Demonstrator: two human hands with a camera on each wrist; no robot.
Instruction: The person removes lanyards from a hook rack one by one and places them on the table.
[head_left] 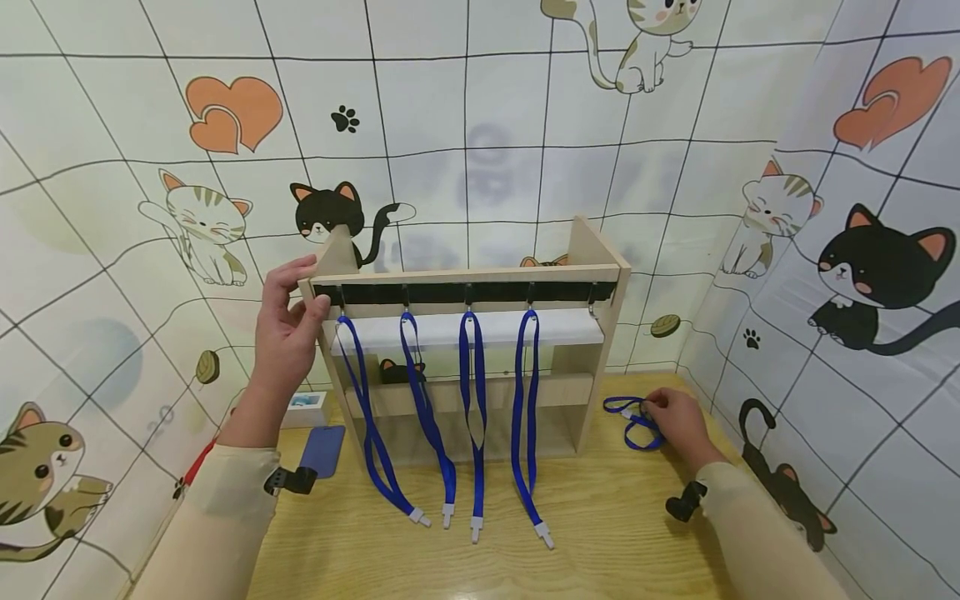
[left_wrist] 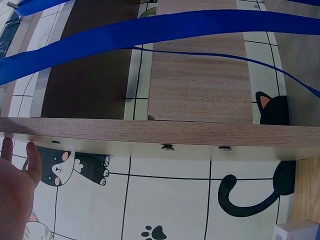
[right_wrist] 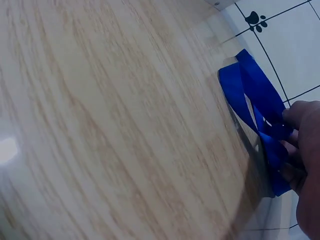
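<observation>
A wooden rack (head_left: 465, 398) stands on the table with a black strip (head_left: 435, 293) across its upper front. My left hand (head_left: 288, 325) grips its top left corner, thumb on the front. In the left wrist view, fingertips of the left hand (left_wrist: 20, 175) meet the edge of the wood. Several blue lanyards (head_left: 474, 383) hang from hooks on the strip, their white clips toward the table. The rightmost hook (head_left: 592, 293) bears no lanyard. Right of the rack, my right hand (head_left: 678, 421) pinches a looped blue lanyard (right_wrist: 255, 95) lying at the table's right side.
Left of the rack lie a blue card holder (head_left: 322, 451) and a small white box (head_left: 306, 410). Something red (head_left: 198, 461) is by the left forearm. A cat-print sheet (head_left: 465, 108) surrounds the wooden table (head_left: 600, 517) at the back and both sides.
</observation>
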